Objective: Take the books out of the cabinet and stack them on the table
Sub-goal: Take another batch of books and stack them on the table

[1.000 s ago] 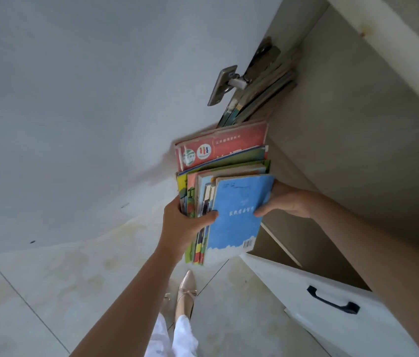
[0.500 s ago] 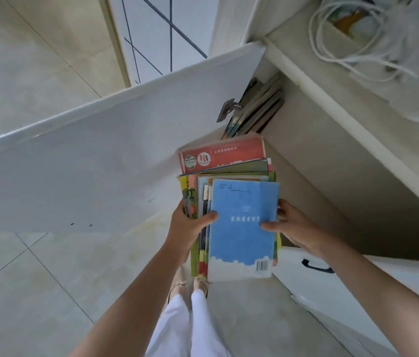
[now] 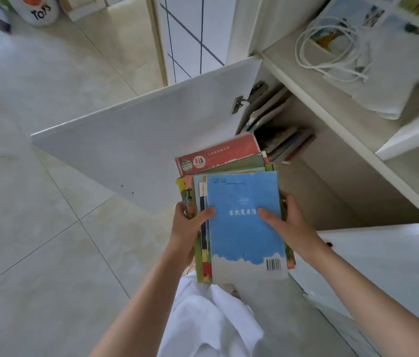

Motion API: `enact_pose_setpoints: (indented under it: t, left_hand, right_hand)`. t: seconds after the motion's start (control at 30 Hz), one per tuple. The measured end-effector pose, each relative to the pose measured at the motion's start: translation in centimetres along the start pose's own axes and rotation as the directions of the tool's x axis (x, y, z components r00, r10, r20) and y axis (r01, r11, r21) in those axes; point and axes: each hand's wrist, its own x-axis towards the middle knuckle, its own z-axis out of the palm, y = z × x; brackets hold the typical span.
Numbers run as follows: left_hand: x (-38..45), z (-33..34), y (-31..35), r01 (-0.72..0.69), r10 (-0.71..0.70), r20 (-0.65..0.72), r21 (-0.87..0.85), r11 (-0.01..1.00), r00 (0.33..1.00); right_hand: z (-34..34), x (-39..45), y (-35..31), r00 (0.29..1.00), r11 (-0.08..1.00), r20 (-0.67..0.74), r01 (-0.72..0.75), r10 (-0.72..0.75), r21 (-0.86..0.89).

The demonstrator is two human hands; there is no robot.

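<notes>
The stack [image 3: 239,217] is out of the cabinet [image 3: 332,181] and held in the air over the floor [image 3: 48,228], in front of the open door [image 3: 136,148]. The left hand [image 3: 190,228] clamps its left edge, thumb curled over the top cover and fingers underneath; the right hand [image 3: 290,225] does the same on the right edge, thumb flat on the blue book [image 3: 244,228]. So each grip pinches the stack from its side.

What could go wrong, as I judge it: the books are of unequal size and lie staggered, the red book [image 3: 218,155] poking out well beyond the blue one. A tilt on the way to the counter (which is not in view) could let the thin ones slide out at the far end, where neither hand holds them. The open door stands just beside the stack on the left, and a careless turn could knock a corner against it. A second open door [image 3: 383,266] stands close on the right.

Counted: two hands, one stack with at least six covers showing at its edges, though the exact number cannot be told. More books [image 3: 280,135] lean inside the cabinet, again too overlapped to count. One coiled white cable [image 3: 332,50] lies on the shelf [image 3: 344,99] above.
</notes>
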Motion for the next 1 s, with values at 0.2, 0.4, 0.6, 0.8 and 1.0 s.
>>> enact_pose_setpoints:
  t: [0.2,0.4,0.6,0.8,1.0]
  left_hand:
    - [-7.4,0.0,-2.6,-0.051,0.045,-0.170,-0.032,0.998,0.984]
    - [-15.4,0.4,-6.0,-0.222,0.216,-0.317,0.019,0.975,0.924]
    - [-22.8,-1.5,-9.4,-0.410,0.334,-0.582,0.000,0.912,0.742]
    - [-29.6,-6.1,-12.6,-0.504,0.325,-0.782,0.016,0.863,0.532]
    - [-37.7,-13.6,-16.8,-0.515,0.221,-0.900,-0.005,0.857,0.376]
  right_hand:
    - [0.2,-3.8,0.8,0.995,0.995,0.003,0.097,-0.097,-0.020]
    - [0.7,-8.9,0.4,0.972,0.972,0.125,0.210,-0.197,-0.101]
    - [4.8,-13.2,-0.8,0.887,0.923,0.387,0.340,-0.251,-0.181]
    - [11.5,-18.5,-1.3,0.734,0.830,0.599,0.522,-0.320,-0.197]
    - [20.6,-25.9,0.0,0.590,0.704,0.747,0.669,-0.305,-0.241]
